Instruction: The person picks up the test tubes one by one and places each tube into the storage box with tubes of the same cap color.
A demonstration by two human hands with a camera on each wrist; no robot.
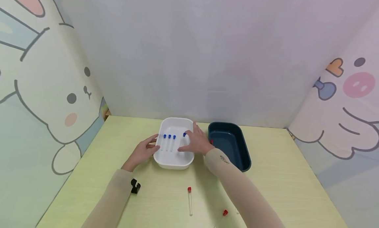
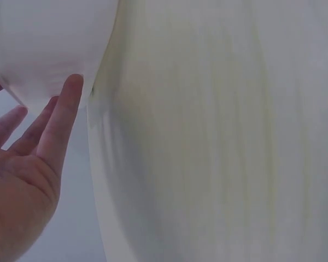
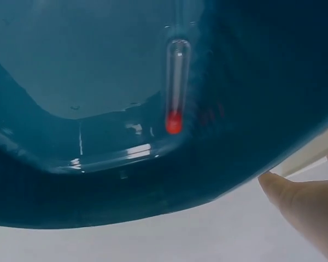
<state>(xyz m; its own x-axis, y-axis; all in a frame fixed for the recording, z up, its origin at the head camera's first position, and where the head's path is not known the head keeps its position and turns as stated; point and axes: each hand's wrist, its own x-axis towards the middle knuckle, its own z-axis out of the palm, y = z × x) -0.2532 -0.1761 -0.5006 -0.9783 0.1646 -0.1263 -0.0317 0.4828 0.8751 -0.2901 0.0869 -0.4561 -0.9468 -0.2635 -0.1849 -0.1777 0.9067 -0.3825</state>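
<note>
A white tray point(image 1: 173, 162) holds several clear tubes with blue caps point(image 1: 169, 136) lying side by side. My left hand point(image 1: 145, 149) touches the tray's left side, its fingers extended along the outer wall and thumb at the rim; the left wrist view shows the fingers point(image 2: 65, 117) straight against the white wall. My right hand point(image 1: 198, 140) reaches over the tray's right side. Its index fingertip is at the cap of the rightmost blue-capped tube point(image 1: 184, 135), and its thumb is spread toward the tube's lower end. Other right fingers extend past the tray's right rim.
Right of the white tray stands a dark teal tray point(image 1: 245, 152), with a red-capped tube point(image 3: 175, 82) inside. Nearer on the table lie a red-capped tube point(image 1: 190, 201) and another red cap point(image 1: 225, 213). A small black object point(image 1: 135, 186) is beside the left sleeve.
</note>
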